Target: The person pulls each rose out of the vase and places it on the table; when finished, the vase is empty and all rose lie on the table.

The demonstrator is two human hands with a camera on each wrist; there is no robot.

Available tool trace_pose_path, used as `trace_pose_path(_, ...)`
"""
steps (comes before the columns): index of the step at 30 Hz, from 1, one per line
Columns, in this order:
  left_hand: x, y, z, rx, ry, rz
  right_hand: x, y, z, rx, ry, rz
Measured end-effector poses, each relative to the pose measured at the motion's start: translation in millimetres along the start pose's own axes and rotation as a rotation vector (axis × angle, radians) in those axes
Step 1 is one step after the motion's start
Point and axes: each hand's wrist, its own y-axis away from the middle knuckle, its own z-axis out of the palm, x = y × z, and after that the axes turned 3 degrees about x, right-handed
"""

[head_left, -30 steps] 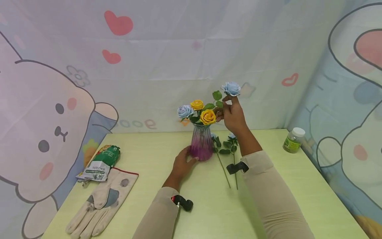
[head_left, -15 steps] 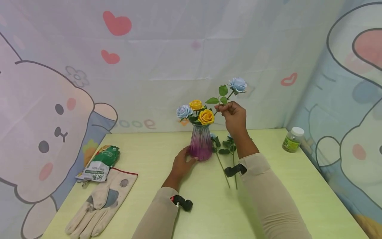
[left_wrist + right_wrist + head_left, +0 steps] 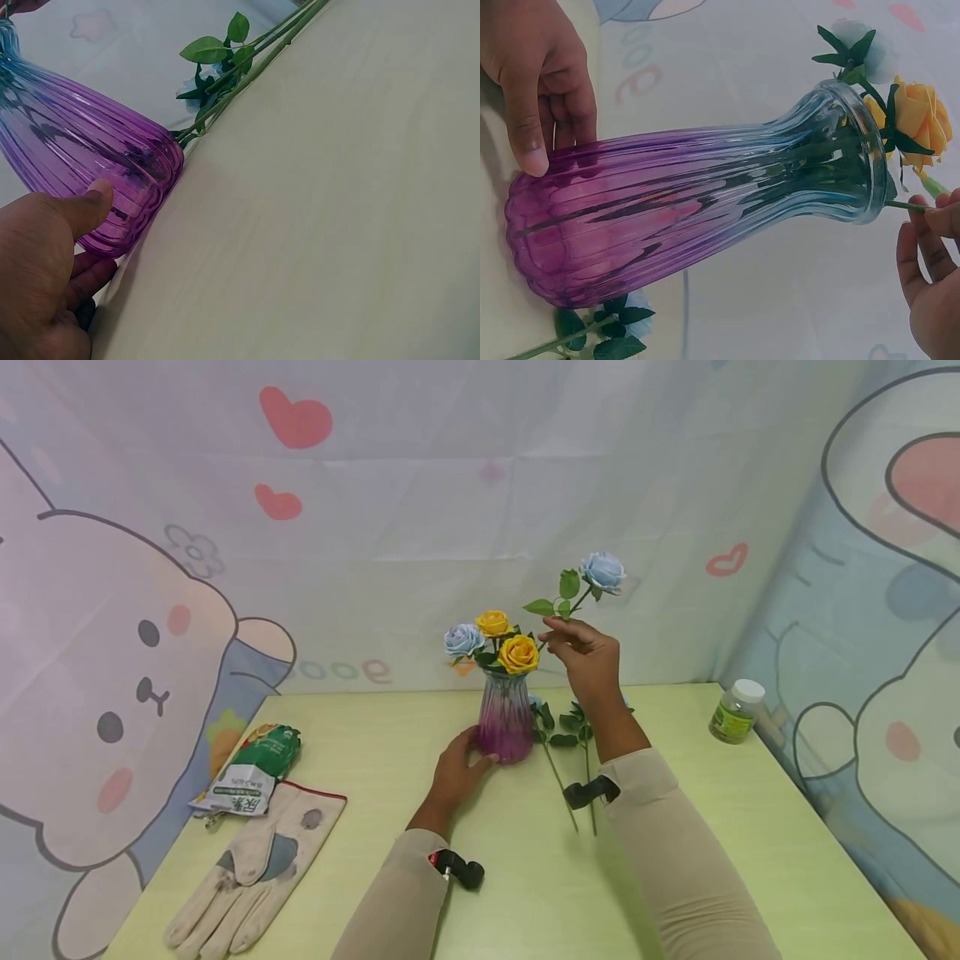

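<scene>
A ribbed glass vase (image 3: 506, 718), purple at the base and bluish at the rim, stands upright on the table. My left hand (image 3: 457, 772) holds it low down, thumb on one side and fingers on the other, as the left wrist view shows with the thumb on the purple glass (image 3: 112, 150). Yellow roses (image 3: 519, 654) and a pale blue rose (image 3: 463, 640) stand in the vase. Above its mouth, my right hand (image 3: 588, 656) pinches the stem of another blue rose (image 3: 602, 572), which leans right. That stem (image 3: 906, 205) enters the rim in the right wrist view.
Two more blue roses (image 3: 564, 740) lie on the table (image 3: 675, 827) right of the vase, partly behind the right arm. A white-capped jar (image 3: 737, 712) stands at the far right. At left lie a green-and-white packet (image 3: 255, 768) and a work glove (image 3: 262, 868).
My right hand has slid from just under the blue bloom down its stem, and that rose now tilts further right. The left hand stays on the vase.
</scene>
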Motion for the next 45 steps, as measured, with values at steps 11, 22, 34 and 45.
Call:
trace_pose_path(11, -0.1, 0.7, -0.6, -0.003, -0.007, -0.007, -2, -1, -1, 0.103, -0.119, -0.027)
trace_pose_path(22, -2.1, 0.2, 0.9, 0.007, -0.007, 0.009, -5, -3, -3, 0.352, -0.379, 0.139)
trace_pose_path(34, -3.0, -0.8, 1.7, 0.006, -0.005, 0.012, -4, -4, -20, 0.520, -0.689, 0.263)
trace_pose_path(45, -2.4, -0.1, 1.6, 0.010, 0.001, 0.002, 5, 1, -49, 0.567, -0.814, 0.314)
